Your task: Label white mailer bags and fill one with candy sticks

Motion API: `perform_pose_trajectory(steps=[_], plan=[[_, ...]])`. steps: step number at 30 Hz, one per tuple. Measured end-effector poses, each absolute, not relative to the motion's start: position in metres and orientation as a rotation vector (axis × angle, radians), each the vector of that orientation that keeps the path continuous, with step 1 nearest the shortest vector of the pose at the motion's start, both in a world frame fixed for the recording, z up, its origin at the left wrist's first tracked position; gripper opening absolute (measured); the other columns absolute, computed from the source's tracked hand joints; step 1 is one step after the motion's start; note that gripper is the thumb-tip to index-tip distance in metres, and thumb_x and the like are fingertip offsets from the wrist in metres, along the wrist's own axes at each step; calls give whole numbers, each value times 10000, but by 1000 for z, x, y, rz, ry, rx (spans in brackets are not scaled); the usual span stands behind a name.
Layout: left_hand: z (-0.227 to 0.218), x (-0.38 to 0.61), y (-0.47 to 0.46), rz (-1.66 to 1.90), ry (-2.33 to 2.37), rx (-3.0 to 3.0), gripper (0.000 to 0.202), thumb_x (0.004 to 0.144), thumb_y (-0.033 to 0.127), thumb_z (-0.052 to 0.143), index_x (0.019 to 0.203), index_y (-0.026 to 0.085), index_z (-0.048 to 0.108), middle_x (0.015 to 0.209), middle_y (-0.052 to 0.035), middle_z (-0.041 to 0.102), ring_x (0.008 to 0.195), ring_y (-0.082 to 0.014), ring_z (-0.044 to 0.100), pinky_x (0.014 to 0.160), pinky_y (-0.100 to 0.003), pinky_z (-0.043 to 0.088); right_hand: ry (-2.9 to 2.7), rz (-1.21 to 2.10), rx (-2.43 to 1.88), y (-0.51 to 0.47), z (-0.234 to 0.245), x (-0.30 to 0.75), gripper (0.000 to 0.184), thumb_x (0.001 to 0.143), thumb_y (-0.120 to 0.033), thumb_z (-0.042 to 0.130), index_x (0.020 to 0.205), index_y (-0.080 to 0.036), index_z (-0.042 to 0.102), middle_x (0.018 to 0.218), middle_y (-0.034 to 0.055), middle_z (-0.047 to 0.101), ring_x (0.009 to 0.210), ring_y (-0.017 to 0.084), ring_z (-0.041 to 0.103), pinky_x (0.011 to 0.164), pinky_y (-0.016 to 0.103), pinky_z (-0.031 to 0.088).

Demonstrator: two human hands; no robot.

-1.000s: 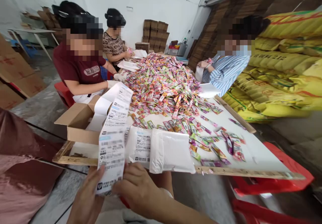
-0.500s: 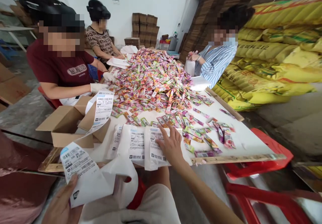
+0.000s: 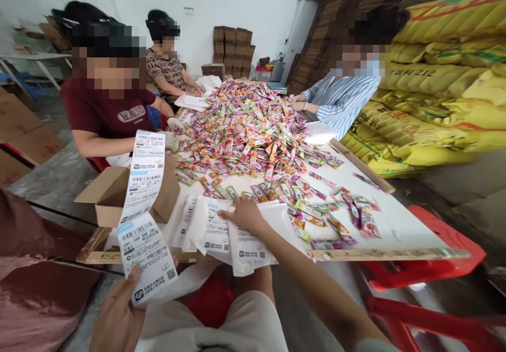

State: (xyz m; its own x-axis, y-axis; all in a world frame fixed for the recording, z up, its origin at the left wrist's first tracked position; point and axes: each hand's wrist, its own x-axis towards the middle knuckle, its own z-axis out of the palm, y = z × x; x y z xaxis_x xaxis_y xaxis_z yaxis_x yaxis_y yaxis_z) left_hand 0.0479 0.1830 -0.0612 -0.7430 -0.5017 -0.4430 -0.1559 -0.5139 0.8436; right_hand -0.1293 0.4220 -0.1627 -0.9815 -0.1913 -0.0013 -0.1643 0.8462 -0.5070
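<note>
My left hand [image 3: 120, 307] pinches the lower end of a strip of printed shipping labels [image 3: 144, 254]. The strip rises in several joined labels past the cardboard box, and white backing paper trails below it over my lap. My right hand [image 3: 248, 218] rests on top of a white mailing bag [image 3: 251, 252] with a label on it, fingers stretched out and pressing its upper part. Left of it, another labelled white bag [image 3: 215, 225] lies overlapped at the table's front edge. Part of the right-hand bag's label is hidden under my hand.
A large heap of small colourful snack packets [image 3: 253, 130] covers the white table [image 3: 395, 220]. An open cardboard box [image 3: 105, 199] stands at the left. Three people sit around the table. Red plastic stools [image 3: 430, 273] and stacked yellow sacks [image 3: 435, 104] are at the right.
My right hand has moved left and flattened onto the bag's upper label area. My left hand has shifted slightly right, and the label strip now hangs straighter. The view has turned slightly left.
</note>
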Motion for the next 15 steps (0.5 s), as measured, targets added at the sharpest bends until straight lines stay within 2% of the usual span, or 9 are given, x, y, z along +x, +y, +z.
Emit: perform_pose_trajectory(steps=[4, 6, 9, 12, 15], plan=[[-64, 50, 176, -2313, -1366, 1007, 302, 859, 141, 575, 1140, 119, 683, 903, -92, 773, 755, -193, 735, 666, -215, 610, 2819, -861, -310, 423, -164, -138, 755, 745, -847, 427, 999, -180, 675, 1062, 161, 692, 1007, 341, 629, 844, 398, 440], [-68, 48, 173, -2341, -1387, 964, 337, 871, 134, 558, 1195, 110, 649, 921, -107, 771, 817, -218, 737, 707, -257, 619, 2818, -876, -321, 427, -162, -141, 741, 720, -847, 468, 1027, -202, 667, 1074, 137, 689, 1000, 321, 633, 808, 373, 446], [-72, 45, 170, -2382, -1449, 915, 372, 883, 145, 561, 1248, 87, 605, 946, -135, 765, 899, -255, 728, 750, -313, 624, 2816, -890, -270, 425, -158, -150, 794, 671, -843, 539, 1108, -188, 640, 1068, 146, 685, 951, 307, 642, 747, 349, 445], [-73, 45, 165, -2374, -1443, 856, 359, 883, 115, 555, 1237, 85, 610, 949, -126, 767, 896, -233, 729, 738, -261, 615, 2821, -924, -263, 421, -150, -150, 647, 701, -793, 565, 849, -174, 678, 894, 116, 700, 808, 264, 642, 656, 310, 414], [-74, 49, 154, -2393, -1466, 802, 342, 857, 127, 604, 1196, 104, 640, 953, -108, 770, 886, -218, 731, 743, -227, 603, 2913, -1055, -319, 433, -128, -127, 533, 792, -698, 546, 653, -187, 608, 716, 44, 647, 704, 196, 590, 621, 285, 375]])
